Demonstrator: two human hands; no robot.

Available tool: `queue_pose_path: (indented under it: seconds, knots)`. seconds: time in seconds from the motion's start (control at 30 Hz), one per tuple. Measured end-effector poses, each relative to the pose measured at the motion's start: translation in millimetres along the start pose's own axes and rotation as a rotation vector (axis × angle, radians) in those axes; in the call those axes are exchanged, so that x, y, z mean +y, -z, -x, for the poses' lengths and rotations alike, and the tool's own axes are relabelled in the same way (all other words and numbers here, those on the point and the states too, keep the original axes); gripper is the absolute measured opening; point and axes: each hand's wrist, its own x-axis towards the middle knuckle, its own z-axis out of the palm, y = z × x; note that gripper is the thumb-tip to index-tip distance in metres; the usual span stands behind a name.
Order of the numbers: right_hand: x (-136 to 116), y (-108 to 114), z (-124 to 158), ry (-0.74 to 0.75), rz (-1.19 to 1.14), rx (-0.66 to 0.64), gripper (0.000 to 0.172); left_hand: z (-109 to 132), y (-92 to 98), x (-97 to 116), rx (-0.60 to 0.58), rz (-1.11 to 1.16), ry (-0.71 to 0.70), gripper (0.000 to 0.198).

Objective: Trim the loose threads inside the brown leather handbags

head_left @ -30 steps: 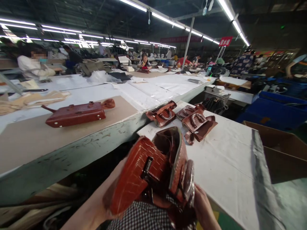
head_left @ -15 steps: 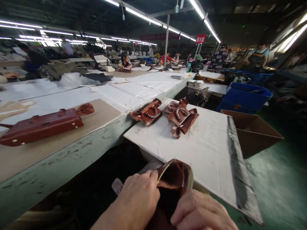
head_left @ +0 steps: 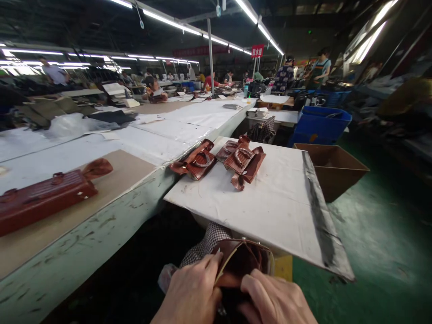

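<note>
At the bottom of the head view both my hands grip a brown crocodile-pattern leather bag [head_left: 243,263] held over my lap. My left hand [head_left: 192,292] is closed on the bag's left rim, fingers curled over the edge. My right hand [head_left: 275,301] is closed on its right side. The bag's open mouth faces up and shows a dark lining. Checked cloth [head_left: 205,245] lies under the bag.
A white-covered table [head_left: 286,211] ahead carries brown leather bag parts [head_left: 245,162] and another piece [head_left: 195,163]. A long bench [head_left: 84,216] at left holds a flat brown bag [head_left: 43,198]. A cardboard box [head_left: 332,168] and a blue crate [head_left: 320,123] stand right. People work far behind.
The bag went from raised in front of me down into my lap. Both hands shifted onto its rim. My view swung to the right.
</note>
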Motion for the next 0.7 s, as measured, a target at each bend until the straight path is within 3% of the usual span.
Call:
queue_pose_path:
  seconds: [0.1,0.17,0.43,0.6,0.7]
  knots:
    - [5.6,7.1,-13.2,0.084,0.171,0.142,0.024,0.7,5.7,-5.3,-0.012,0.041,-0.031,0.056]
    - [13.4,9.9,-22.6,0.075,0.162,0.135,0.026,1.5,11.2,-6.0,-0.013,0.067,-0.044,0.052]
    - [45.8,23.2,-60.7,0.057,-0.229,-0.032,0.014,0.3,32.1,-10.7,-0.014,0.161,-0.132,0.035]
    - [51.6,3.8,-61.5,-0.119,-0.544,0.046,0.008,-10.8,38.5,-23.0,-0.033,0.269,-0.143,0.032]
    - [53.3,-5.2,-60.0,-0.151,-0.599,0.1,0.007,-17.6,47.1,-25.3,-0.08,0.274,-0.146,0.027]
